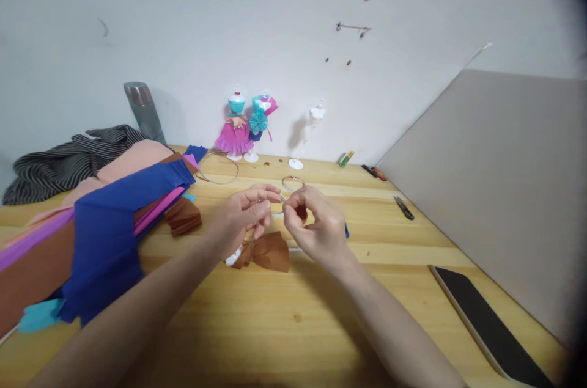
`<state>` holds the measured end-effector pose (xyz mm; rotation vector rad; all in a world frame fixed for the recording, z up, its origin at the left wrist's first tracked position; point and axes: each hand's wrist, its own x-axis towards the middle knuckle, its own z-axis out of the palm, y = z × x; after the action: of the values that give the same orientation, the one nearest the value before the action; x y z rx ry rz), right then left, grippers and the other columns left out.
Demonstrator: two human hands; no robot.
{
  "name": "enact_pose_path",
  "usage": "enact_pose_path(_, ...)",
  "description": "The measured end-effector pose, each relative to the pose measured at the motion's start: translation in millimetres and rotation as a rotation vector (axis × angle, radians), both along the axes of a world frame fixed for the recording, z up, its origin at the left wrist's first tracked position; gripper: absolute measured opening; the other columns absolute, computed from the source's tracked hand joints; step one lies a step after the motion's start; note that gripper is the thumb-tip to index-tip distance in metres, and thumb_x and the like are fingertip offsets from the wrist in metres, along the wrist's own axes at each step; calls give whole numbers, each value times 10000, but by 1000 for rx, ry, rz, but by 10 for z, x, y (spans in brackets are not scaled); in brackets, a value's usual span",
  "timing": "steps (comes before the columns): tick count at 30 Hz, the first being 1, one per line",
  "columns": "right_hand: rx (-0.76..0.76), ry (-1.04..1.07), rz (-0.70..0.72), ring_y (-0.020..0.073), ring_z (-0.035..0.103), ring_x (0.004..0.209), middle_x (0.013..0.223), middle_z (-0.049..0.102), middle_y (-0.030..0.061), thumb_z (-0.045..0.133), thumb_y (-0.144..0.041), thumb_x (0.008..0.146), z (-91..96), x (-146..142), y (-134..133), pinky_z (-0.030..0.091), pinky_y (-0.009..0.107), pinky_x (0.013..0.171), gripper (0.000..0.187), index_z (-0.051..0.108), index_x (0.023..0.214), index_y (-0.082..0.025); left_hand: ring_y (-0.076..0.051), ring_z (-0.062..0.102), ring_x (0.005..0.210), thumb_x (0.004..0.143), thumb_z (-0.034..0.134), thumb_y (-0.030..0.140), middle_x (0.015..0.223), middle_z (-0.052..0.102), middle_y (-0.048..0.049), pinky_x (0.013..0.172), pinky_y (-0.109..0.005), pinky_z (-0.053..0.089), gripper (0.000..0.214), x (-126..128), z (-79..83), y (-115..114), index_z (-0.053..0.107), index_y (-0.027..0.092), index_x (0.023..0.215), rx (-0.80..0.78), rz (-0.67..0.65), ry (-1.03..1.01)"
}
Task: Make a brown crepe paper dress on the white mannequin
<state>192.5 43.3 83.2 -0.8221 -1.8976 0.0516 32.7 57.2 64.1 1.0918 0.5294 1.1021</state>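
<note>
Between my two hands is a thin pale loop (279, 213), like wire or string; its exact kind I cannot make out. My right hand (321, 223) pinches one end of it between thumb and forefinger. At the other side, my left hand (247, 214) has its fingers curled about the loop, with thumb and forefinger close together. Below the hands lies a small white dress form (233, 255) with brown crepe paper (270, 252) gathered around it, partly hidden by my left hand. Another thin wire ring (292, 179) lies just beyond my fingertips.
Strips of blue crepe paper (107, 223) and other colours cover the left side, beside striped cloth (59, 159) and a flask (144, 113). Two dressed mini mannequins (235, 131) and a bare white one (303, 137) stand by the wall. Rightward lie thread snips (404, 208) and a phone (488, 321).
</note>
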Motion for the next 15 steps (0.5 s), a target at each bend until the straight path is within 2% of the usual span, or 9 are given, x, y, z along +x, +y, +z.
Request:
enact_pose_path(5, 13, 11, -10, 106, 455, 565, 633, 466, -25, 503, -42, 792, -12, 6, 13, 374, 235, 525, 193, 459, 684, -196, -73, 495, 602, 767, 647, 444, 1109, 555, -108, 390, -173, 320, 334, -8, 8, -5, 720, 142, 889, -40, -33, -75)
enact_pose_path(7, 12, 25, -13, 106, 452, 560, 633, 478, -22, 502, -46, 792, -13, -1, 9, 377, 237, 525, 189, 465, 681, -194, -86, 483, 586, 767, 629, 496, 952, 585, -92, 390, -179, 311, 396, -6, 16, -11, 708, 135, 909, -97, -62, -110)
enact_pose_path(10, -39, 85, -22, 109, 449, 549, 618, 498, -18, 510, -69, 791, -6, -7, 2, 380, 244, 519, 185, 474, 660, -194, -100, 445, 533, 773, 583, 564, 688, 539, -42, 399, -187, 304, 488, -13, 39, -21, 684, 123, 957, -179, -135, -155)
enact_pose_path(15, -123, 162, -19, 118, 476, 555, 602, 511, -16, 516, -98, 790, 4, -11, -7, 391, 253, 522, 181, 483, 641, -196, -101, 417, 481, 808, 501, 605, 592, 503, -25, 422, -199, 296, 570, -26, 97, -51, 648, 94, 1010, -237, -220, -176)
